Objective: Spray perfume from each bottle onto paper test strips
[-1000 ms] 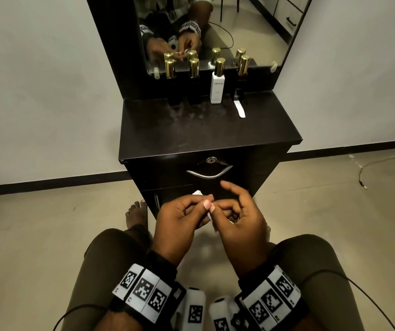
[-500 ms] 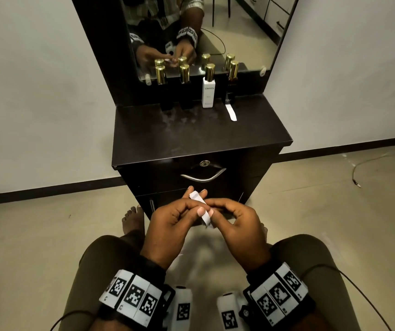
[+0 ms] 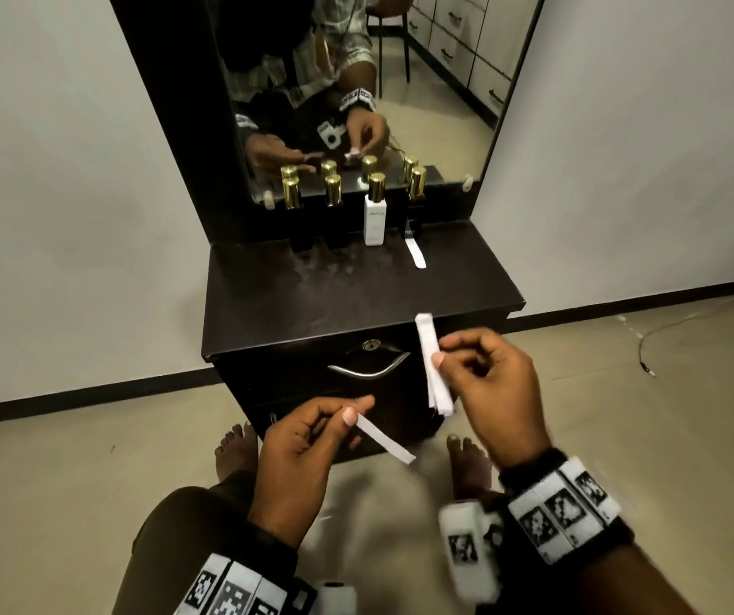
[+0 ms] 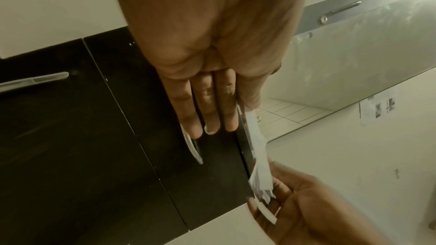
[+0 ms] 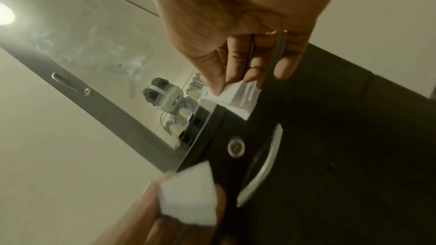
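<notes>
My left hand pinches one end of a single white paper test strip between thumb and forefinger, low in front of the drawer. Up and to the right, my right hand pinches a thin stack of test strips that stands nearly upright. The two hands are apart. At the back of the dresser top stand two dark gold-capped perfume bottles, a white bottle and another dark bottle. In front of that last bottle lies one more strip. The right wrist view shows the stack fanned between my fingertips.
The dark dresser has a mirror behind the bottles and a drawer with a curved metal handle just beyond my hands. My knees and bare feet are on the floor below. A cable lies on the floor at right.
My hands were together working at the stack; now they have parted. The left hand has drawn one strip down and left, and the right hand has lifted the stack up and right.
</notes>
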